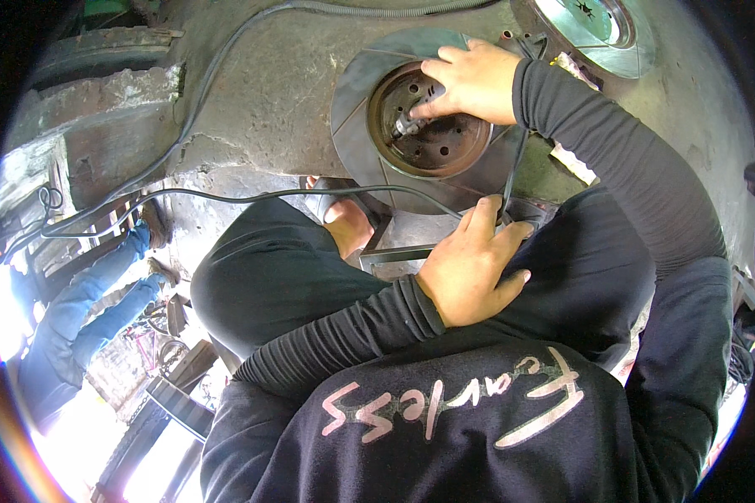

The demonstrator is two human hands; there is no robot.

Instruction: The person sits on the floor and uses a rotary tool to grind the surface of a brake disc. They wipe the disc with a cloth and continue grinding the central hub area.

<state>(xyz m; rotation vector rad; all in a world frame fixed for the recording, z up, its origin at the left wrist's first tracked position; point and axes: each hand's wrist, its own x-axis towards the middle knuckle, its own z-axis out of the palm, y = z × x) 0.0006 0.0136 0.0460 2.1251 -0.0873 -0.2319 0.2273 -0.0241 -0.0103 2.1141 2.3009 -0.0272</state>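
Note:
A grey disc with a flat ring and a recessed, rust-brown hub, like a brake disc (pixel 356 126), lies in front of me. Several round holes pierce the hub floor, and a small metal chuck-like piece (pixel 405 127) sits inside the hub at its left. My right hand (pixel 476 82) rests over the disc's far right part, fingers apart, one finger reaching down into the hub. Close to my right thigh, my left hand (pixel 470 267) is spread with its thumb out. Its fingertips meet a dark cable (pixel 386 189) and a thin dark strand (pixel 518 163); their contact is partly hidden.
A second disc (pixel 642 50) lies at the far right. A grey hose (pixel 218 71) runs across the worn concrete floor (pixel 294 75). Below the near disc is a metal frame (pixel 398 254). At the left, another person's jeans-clad legs (pixel 101 293) stand near metal bars.

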